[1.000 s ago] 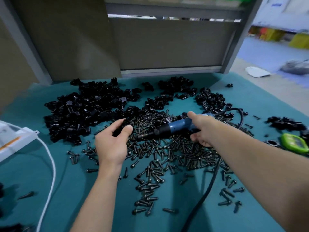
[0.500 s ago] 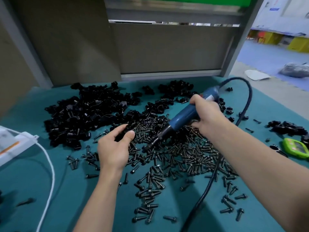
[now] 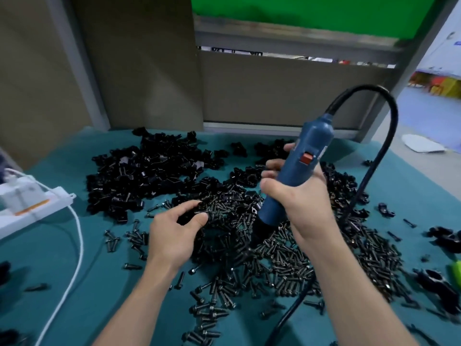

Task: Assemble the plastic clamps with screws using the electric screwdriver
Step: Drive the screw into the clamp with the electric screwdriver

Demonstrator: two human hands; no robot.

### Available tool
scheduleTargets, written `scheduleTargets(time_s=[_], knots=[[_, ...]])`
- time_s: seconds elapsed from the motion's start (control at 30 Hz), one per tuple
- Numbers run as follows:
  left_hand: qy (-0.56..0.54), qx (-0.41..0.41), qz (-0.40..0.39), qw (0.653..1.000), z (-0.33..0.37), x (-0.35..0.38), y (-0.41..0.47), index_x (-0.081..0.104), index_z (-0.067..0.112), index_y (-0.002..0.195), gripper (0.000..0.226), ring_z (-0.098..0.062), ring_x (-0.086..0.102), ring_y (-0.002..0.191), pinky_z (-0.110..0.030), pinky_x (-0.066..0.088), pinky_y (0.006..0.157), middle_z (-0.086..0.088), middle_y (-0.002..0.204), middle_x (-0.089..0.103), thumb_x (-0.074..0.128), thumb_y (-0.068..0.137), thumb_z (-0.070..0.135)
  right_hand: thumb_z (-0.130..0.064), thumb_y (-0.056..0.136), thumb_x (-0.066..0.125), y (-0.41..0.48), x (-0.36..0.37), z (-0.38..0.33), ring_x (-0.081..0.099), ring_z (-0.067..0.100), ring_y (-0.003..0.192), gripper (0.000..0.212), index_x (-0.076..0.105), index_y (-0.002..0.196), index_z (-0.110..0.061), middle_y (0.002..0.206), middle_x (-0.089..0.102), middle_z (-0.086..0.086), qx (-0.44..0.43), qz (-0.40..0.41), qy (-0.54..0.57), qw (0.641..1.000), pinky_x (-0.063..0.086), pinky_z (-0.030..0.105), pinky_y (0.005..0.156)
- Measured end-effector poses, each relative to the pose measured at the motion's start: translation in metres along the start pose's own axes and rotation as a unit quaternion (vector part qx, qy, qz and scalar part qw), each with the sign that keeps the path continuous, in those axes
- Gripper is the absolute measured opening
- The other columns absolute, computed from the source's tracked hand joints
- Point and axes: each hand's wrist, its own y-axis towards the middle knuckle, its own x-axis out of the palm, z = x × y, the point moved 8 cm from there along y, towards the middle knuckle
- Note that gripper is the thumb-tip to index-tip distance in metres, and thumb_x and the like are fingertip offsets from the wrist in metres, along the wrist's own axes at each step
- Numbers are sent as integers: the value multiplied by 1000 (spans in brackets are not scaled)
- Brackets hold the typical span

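Left fingers (image 3: 190,205) curled, thumb and forefinger pinching a black part (image 3: 187,216) at the left edge of the screw pile (image 3: 287,260). Clamp or screw, can't tell, too dark. Left hand (image 3: 172,238) hovers low over that edge.

Right fingers (image 3: 273,186) wrapped round the screwdriver (image 3: 298,168), right hand (image 3: 303,198) gripping the blue body mid-length. Driver stands nearly upright, leaning a bit, nose down into the middle of the screw pile, bit hidden among screws. Its cord (image 3: 381,146) arcs up over the far right of the pile and drops down past its right side.

Clamps (image 3: 139,176) heaped just beyond and left of the screw pile, more scattered to its right.

Step, as I read it: start of one assembly, part in one hand, driver going for a screw. No finished clamp that I can pick out.

Next needs: one screw seated on the bit, the held part turned so its hole faces the bit, the two lined up straight, then trigger. Loose screws crowd the nose, so an extra one could come along.
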Motion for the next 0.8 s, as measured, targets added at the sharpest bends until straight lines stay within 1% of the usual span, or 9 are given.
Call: scheduleTargets(time_s=[0.07,0.1,0.17,0.27,0.37,0.47,0.57,0.6,0.8], knots=[[-1,-2,-2,1000,-5,2,1,73,38,126,37,18,57,76,-2,45,81,27,99,74,81,90,35,-10,71,82,-5,5,20,75,29,88,50,61,111,-31,96,75,2,43,18,7,999,63,40,77],[2,-1,-8,1000,-6,4,1,73,38,126,37,15,50,55,2,43,61,37,74,68,81,90,35,-6,75,81,-6,7,27,75,32,84,47,60,112,-26,91,76,4,64,27,25,997,63,43,75],[12,7,-16,1000,-6,6,0,73,40,124,35,9,43,39,4,37,51,46,54,53,80,90,36,4,78,76,-3,7,34,72,31,67,41,58,109,-17,76,73,9,87,44,68,993,60,40,65],[10,15,-20,1000,-5,6,0,73,43,121,33,11,46,40,5,37,51,45,54,54,81,90,35,10,70,70,3,-1,38,55,25,52,40,59,101,-13,65,60,10,91,74,125,985,50,38,56],[2,17,-40,999,-5,11,-1,73,46,118,32,4,41,38,-1,42,49,23,55,59,81,89,36,6,64,68,3,-9,49,51,22,50,40,60,98,-13,65,57,9,97,107,237,961,48,36,53],[16,20,-71,997,-2,17,-1,74,50,111,28,7,60,54,-1,47,60,26,80,68,83,88,36,5,78,60,2,-12,66,47,18,50,25,58,96,-13,65,53,6,118,136,378,908,47,32,56],[32,13,-106,994,1,24,-5,76,49,106,24,-26,72,72,-40,60,70,15,85,79,82,89,33,5,89,50,-3,-17,88,44,16,49,18,54,91,-13,65,52,3,150,179,456,859,45,29,57],[39,18,-115,992,2,25,-7,75,51,103,25,-28,70,68,-42,59,67,19,83,78,82,89,31,5,90,49,-4,-19,93,44,16,49,18,52,90,-13,64,52,4,155,190,470,848,45,28,57],[74,57,-146,985,14,26,-14,69,58,90,34,7,63,59,-9,45,52,41,79,68,85,87,28,3,91,51,-7,-28,108,45,15,48,13,51,91,-10,63,53,4,164,223,529,802,47,25,56]])
